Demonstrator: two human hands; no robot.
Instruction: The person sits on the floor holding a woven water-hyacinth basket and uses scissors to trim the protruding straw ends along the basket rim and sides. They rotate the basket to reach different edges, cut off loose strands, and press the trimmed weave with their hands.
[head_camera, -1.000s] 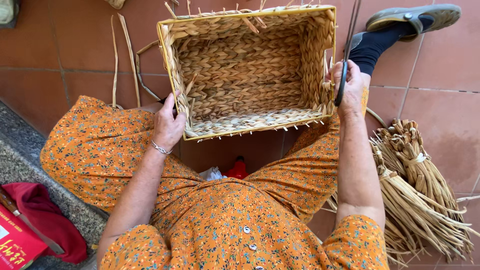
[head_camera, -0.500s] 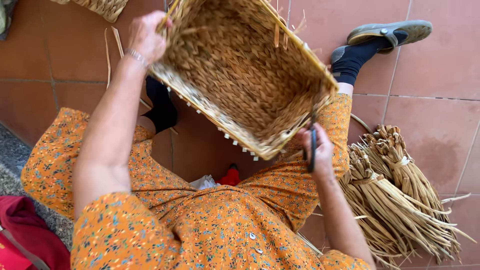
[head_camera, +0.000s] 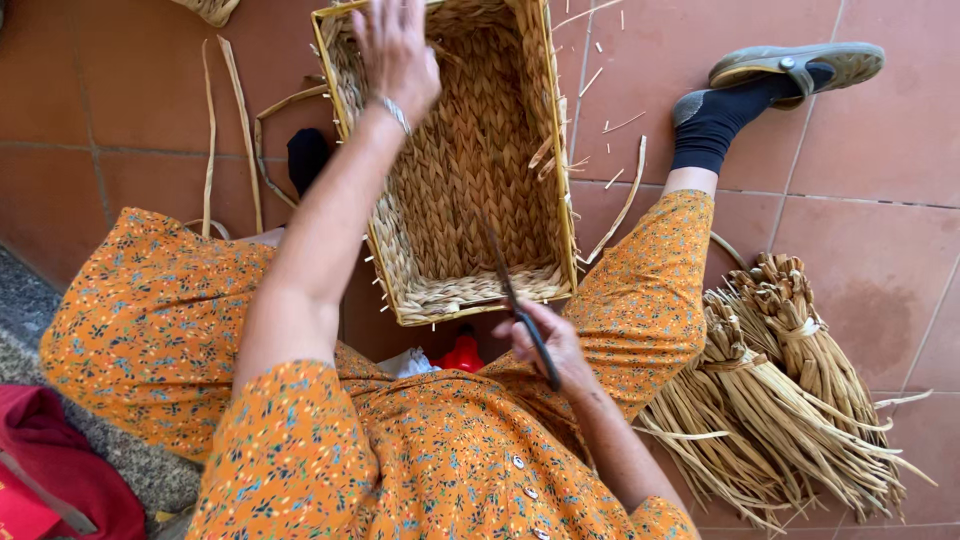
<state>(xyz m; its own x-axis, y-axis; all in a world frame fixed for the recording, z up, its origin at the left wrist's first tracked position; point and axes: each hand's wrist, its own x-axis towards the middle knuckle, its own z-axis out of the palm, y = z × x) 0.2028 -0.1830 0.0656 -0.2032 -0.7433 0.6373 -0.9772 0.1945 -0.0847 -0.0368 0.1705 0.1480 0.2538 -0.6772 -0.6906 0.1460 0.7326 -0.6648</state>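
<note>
A rectangular woven straw basket rests between my knees, its open side facing me, with loose strand ends poking from its rim. My left hand reaches over the far end and grips the basket's upper wall. My right hand sits at the near rim and holds dark scissors, whose blades point up into the basket's interior. I wear an orange flowered dress.
Tied bundles of dried straw lie on the tiled floor to my right. Loose straw strips lie at the left. My foot in a dark sock and grey shoe stretches out top right. A small red object sits below the basket; a red bag at bottom left.
The basket has been turned from a wide, tilted position to stand lengthwise. My left hand moved from its left edge to its far end. My right hand brought the scissors to the near rim.
</note>
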